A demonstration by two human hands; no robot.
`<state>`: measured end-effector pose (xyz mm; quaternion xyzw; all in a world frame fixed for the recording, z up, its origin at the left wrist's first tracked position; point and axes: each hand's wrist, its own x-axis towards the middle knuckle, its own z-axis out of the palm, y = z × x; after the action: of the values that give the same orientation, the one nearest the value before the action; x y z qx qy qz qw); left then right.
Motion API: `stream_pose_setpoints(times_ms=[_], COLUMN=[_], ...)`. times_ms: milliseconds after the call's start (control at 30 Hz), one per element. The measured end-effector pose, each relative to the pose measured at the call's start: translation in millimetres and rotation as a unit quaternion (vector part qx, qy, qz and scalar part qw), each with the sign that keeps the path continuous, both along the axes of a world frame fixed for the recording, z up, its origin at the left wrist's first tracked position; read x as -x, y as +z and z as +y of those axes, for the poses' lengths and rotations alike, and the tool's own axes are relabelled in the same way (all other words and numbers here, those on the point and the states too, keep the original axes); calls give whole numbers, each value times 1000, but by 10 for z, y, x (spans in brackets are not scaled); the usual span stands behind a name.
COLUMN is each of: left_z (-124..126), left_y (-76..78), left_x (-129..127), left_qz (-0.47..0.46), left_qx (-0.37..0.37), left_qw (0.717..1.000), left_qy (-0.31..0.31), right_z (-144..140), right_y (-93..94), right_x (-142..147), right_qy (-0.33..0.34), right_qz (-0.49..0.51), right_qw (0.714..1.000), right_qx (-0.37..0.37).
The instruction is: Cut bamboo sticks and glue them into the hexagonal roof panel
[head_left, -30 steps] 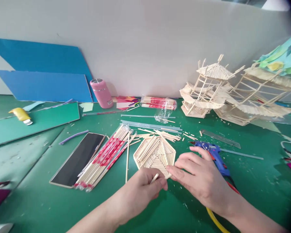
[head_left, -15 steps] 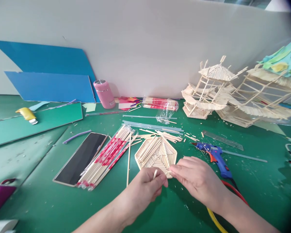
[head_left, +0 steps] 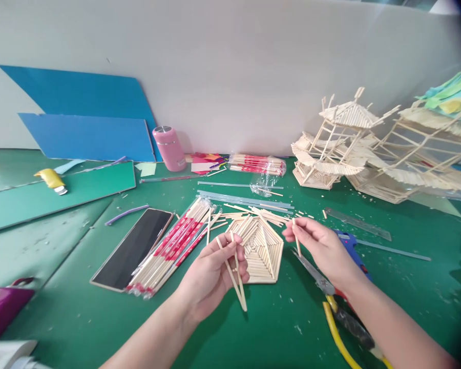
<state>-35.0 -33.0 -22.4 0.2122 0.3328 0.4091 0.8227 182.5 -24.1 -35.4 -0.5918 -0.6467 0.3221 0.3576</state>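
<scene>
My left hand (head_left: pixel 213 266) pinches two thin wooden sticks (head_left: pixel 238 283), which slant down toward me and meet near their lower ends. Between the thumb and fingers of my right hand (head_left: pixel 322 246) is a short piece of wooden stick (head_left: pixel 297 242), held nearly upright. Behind my left hand lies a flat polygonal panel of glued sticks (head_left: pixel 271 256), its left part covered by my fingers. Long-bladed cutters (head_left: pixel 318 279) with yellow and red handles rest below my right hand, partly hidden by my forearm.
A blue glue gun (head_left: pixel 348 240) lies behind my right wrist. Bagged sticks (head_left: pixel 172 243) and a phone (head_left: pixel 132 251) are at left. Loose sticks (head_left: pixel 271 215) and glue sticks (head_left: pixel 246 199) lie beyond the panel. Stick-built pavilions (head_left: pixel 346 138) stand at back right, a pink flask (head_left: pixel 169 148) at back left.
My hands have moved apart and up from the panel's near edge. My left hand now shows two sticks, my right hand a short piece. The cutters' blades have come into sight.
</scene>
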Motion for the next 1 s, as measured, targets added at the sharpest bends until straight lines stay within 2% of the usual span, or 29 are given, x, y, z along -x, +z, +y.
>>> stream_pose_setpoints(times_ms=[100, 233, 333, 433, 533, 600, 633, 733, 800, 867, 933, 967, 1000], left_z=[3, -12, -26, -21, -3, 4, 4, -10, -22, -21, -1, 18, 41], left_y=[-44, -55, -51, -45, -28, -12, -3, 16, 20, 13, -9, -26, -46], left_x=[-5, 9, 8, -36, -132, -220, -268, -413, -476, -469, -363, -272, -162], left_qz=[3, 9, 19, 22, 48, 76, 85, 106, 116, 157, 255, 324, 399], left_qx=[15, 37, 51, 47, 42, 43, 40, 32, 26, -18, -120, -185, -257], left_qw=[1000, 999, 998, 998, 995, 989, 988, 990, 992, 987, 959, 926, 877], left_qy=[5, 19, 25, 35, 81, 117, 121, 82, 46, 23, 34, 58, 78], right_z=[272, 648, 770, 628, 270, 22, -79, -245, -256, -219, -155, -118, -79], right_y=[-64, -155, -161, -65, 72, 133, 148, 143, 114, 71, 13, -20, -54], right_x=[-17, -32, 8, 136, 328, 446, 493, 576, 587, 567, 522, 494, 466], right_qy=[-4, 10, 10, 16, 86, 145, 149, 149, 152, 148, 127, 113, 100], right_qz=[-70, -146, -193, -211, -203, -182, -170, -134, -103, -79, -90, -115, -147], right_qw=[996, 986, 977, 972, 971, 971, 974, 980, 982, 984, 985, 984, 982], right_qx=[-57, -82, -91, -101, -87, -53, -36, 9, 38, 64, 75, 71, 63])
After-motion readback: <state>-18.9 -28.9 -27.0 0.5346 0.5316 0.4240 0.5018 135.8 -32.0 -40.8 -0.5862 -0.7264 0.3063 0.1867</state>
